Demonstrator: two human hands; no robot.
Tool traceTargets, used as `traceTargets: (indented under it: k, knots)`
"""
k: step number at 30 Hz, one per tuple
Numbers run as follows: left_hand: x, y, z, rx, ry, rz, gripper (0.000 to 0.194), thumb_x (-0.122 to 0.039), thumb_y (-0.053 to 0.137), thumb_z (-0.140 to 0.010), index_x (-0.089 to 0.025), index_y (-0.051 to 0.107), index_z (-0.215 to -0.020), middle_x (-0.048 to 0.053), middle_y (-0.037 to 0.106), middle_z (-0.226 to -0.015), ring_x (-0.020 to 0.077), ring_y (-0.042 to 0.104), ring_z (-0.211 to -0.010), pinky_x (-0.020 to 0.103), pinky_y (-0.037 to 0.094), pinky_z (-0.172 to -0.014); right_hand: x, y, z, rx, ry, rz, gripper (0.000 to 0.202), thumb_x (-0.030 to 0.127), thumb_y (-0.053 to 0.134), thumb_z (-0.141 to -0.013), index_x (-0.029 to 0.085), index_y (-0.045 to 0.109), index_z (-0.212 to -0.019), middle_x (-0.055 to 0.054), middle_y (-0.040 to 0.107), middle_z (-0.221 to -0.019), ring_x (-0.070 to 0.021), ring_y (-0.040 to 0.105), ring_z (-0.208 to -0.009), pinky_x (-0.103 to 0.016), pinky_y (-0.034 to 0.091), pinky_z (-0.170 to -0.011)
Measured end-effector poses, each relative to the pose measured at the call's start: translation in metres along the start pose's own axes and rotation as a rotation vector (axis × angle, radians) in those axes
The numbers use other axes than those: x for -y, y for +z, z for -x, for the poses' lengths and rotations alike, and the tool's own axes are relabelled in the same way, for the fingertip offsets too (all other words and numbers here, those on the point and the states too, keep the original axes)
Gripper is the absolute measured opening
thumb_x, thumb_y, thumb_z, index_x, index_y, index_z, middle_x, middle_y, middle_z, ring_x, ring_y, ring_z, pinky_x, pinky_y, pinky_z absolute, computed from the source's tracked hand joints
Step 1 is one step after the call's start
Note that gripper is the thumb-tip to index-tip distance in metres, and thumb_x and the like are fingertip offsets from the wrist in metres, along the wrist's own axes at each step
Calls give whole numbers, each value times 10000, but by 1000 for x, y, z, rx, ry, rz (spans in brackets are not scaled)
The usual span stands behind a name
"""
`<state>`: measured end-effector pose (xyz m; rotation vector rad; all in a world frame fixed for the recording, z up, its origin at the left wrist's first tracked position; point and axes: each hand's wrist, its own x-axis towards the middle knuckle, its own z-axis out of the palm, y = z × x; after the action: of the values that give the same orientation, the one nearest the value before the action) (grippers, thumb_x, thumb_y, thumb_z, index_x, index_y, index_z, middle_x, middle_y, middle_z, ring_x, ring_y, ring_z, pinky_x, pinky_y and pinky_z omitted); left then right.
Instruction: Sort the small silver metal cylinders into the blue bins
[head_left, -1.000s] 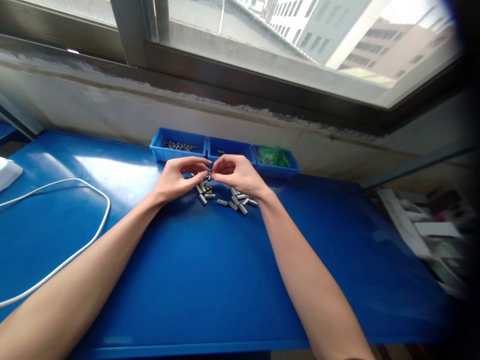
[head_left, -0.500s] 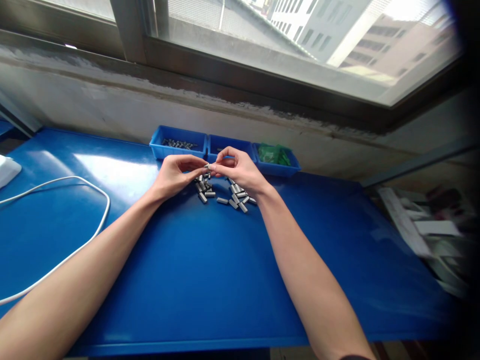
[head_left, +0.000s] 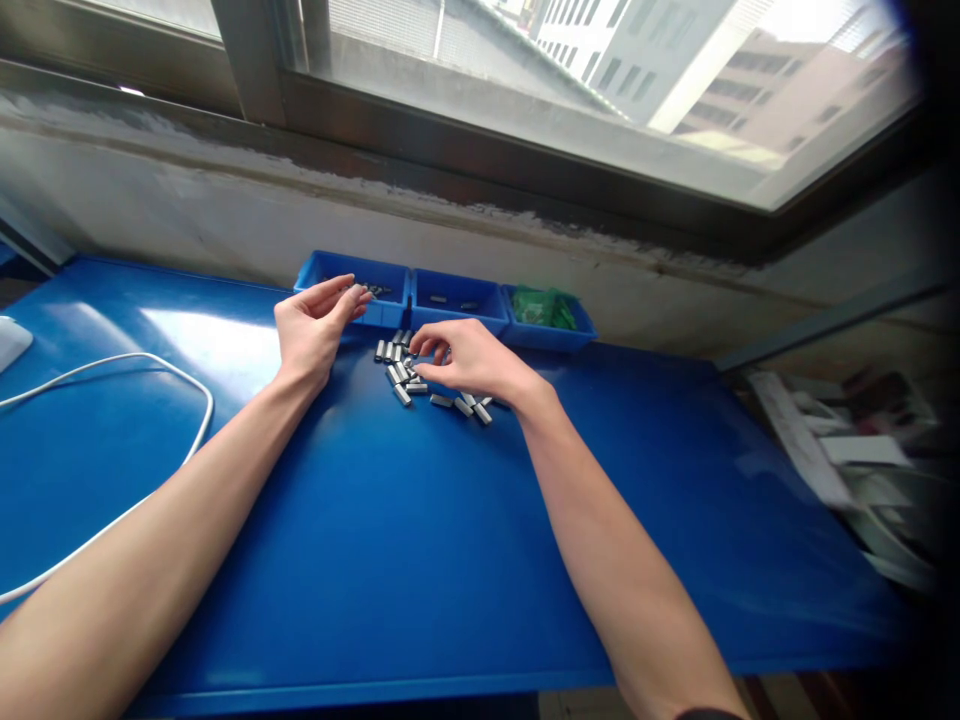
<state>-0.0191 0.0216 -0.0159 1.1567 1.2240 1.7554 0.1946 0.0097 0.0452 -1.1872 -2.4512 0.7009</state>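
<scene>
Over the near edge of the left blue bin (head_left: 386, 315), which holds small metal parts, hovers my left hand (head_left: 311, 325). Its thumb and fingertips come together; what they pinch, if anything, is hidden. My right hand (head_left: 476, 355) is palm down at a loose pile of short metal standoffs (head_left: 397, 373) on the blue table. Its fingers are curved, with a gap between thumb and forefinger, and no part shows in its grasp. More standoffs (head_left: 463, 407) lie below its wrist, partly covered by it.
A middle blue bin (head_left: 491, 320) holds a few metal pieces. Green plastic bags (head_left: 544, 307) fill the right bin (head_left: 559, 340). A white cable (head_left: 206, 400) curves across the table (head_left: 390, 560) at left. Wall and window frame (head_left: 450, 180) stand behind; blurred items lie right.
My hands have come apart from the small metal piece they held together. The left moved left to the left bin; the right lowered to the standoff pile and uncovered the middle bin.
</scene>
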Motion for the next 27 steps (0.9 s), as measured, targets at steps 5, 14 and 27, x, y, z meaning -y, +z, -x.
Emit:
traceTargets:
  k: [5,14,27]
  knots:
    - [-7,4,7,73,50,-47,506,-582,804,-786,-132,763,-1014,109,803,-971,259,790,-935,351,651,-866,-1,4,-2,54,-67,65,246,120,670,-802,156,788,-1015,-47,748,-910,-141,650,-801,-236,443,-748]
    - [-10,4,9,124,70,-109,422,-569,800,-796,-161,779,-904,68,799,-845,235,780,-811,320,648,-764,-3,12,-5,18,5,30,128,104,654,-810,171,753,-855,-18,736,-815,-127,644,-756,-216,431,-696]
    - [-11,3,10,137,75,-136,425,-576,792,-804,-161,777,-894,76,800,-858,216,771,-762,291,625,-712,-14,16,-6,-68,65,-67,263,54,624,-712,176,719,-924,10,721,-741,-129,670,-709,-207,471,-664]
